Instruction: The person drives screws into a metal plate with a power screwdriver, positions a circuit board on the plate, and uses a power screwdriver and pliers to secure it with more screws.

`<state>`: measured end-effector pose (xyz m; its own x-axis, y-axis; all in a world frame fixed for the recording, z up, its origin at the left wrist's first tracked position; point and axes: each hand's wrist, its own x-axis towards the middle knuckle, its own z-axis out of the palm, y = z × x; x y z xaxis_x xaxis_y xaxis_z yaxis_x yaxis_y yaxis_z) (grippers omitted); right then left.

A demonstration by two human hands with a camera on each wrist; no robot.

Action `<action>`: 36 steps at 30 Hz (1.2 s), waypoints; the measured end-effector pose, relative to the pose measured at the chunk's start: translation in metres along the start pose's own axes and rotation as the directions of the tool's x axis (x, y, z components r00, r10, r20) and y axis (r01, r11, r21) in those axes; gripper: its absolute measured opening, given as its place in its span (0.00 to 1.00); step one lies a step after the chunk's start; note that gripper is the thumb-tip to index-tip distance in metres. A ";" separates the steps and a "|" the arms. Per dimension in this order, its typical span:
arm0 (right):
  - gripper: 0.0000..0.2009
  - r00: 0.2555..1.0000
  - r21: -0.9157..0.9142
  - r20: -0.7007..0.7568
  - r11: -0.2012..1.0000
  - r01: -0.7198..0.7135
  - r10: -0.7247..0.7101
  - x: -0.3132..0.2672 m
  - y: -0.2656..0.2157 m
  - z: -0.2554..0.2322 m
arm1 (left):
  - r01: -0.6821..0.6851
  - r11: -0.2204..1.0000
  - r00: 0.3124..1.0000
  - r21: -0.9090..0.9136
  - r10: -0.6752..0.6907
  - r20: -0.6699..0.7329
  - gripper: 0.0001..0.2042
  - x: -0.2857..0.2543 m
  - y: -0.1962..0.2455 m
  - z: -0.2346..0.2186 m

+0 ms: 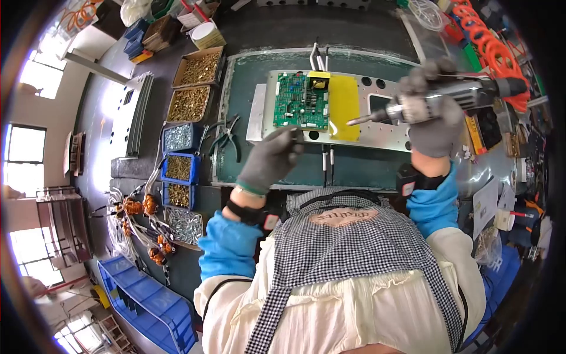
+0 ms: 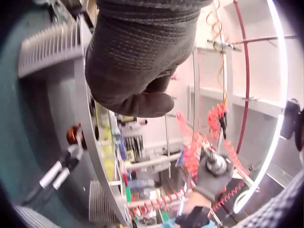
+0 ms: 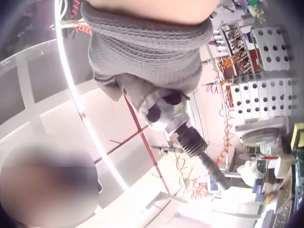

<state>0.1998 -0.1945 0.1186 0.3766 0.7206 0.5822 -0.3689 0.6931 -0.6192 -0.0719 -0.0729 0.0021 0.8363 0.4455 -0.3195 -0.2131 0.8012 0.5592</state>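
A grey-gloved left hand (image 1: 271, 160) is at the lower left edge of a green circuit board (image 1: 300, 94), its fingers curled and no object showing between them; the left wrist view also shows this curled glove (image 2: 137, 61). The board lies on a silver metal plate (image 1: 383, 134) with round holes, beside a yellow sheet (image 1: 344, 103). Over the plate's right end, the gloved right hand (image 1: 436, 130) grips a power screwdriver (image 1: 451, 99), its bit pointing left toward the sheet. In the right wrist view, the screwdriver's metal head (image 3: 164, 111) and black collar extend from the glove.
Left of the plate are pliers (image 1: 225, 140), cardboard trays of brass-coloured parts (image 1: 190, 103) and blue bins (image 1: 178, 137) of small hardware. Black-and-white cables (image 1: 324, 165) come out at the plate's front edge. A coiled orange hose (image 1: 486, 35) hangs at the right.
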 end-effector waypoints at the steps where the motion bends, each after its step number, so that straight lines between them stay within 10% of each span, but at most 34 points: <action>1: 0.23 0.998 0.031 -0.051 0.999 -0.021 0.022 -0.005 0.007 0.006 | 0.064 0.998 0.998 0.013 -0.065 0.016 0.15 0.015 -0.008 0.011; 19: 0.21 0.970 -0.093 -0.239 0.996 0.011 -0.033 -0.041 0.003 -0.024 | 0.187 0.980 0.977 -0.073 -0.178 0.121 0.10 0.060 -0.041 0.027; 31: 0.20 0.948 -0.113 -0.319 0.993 -0.031 -0.006 -0.044 0.007 -0.018 | 0.035 0.765 0.999 0.643 -0.026 -0.025 0.15 0.055 -0.036 0.062; 36: 0.22 0.939 -0.142 -0.342 0.986 -0.087 0.034 -0.048 0.014 -0.024 | -0.039 0.872 0.996 0.487 -0.002 0.085 0.13 0.057 -0.046 0.050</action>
<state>0.1968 -0.2200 0.0696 0.6316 0.6940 0.3455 -0.2762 0.6179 -0.7361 0.0109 -0.1042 -0.0041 0.8765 0.4083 -0.2550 0.0273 0.4868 0.8731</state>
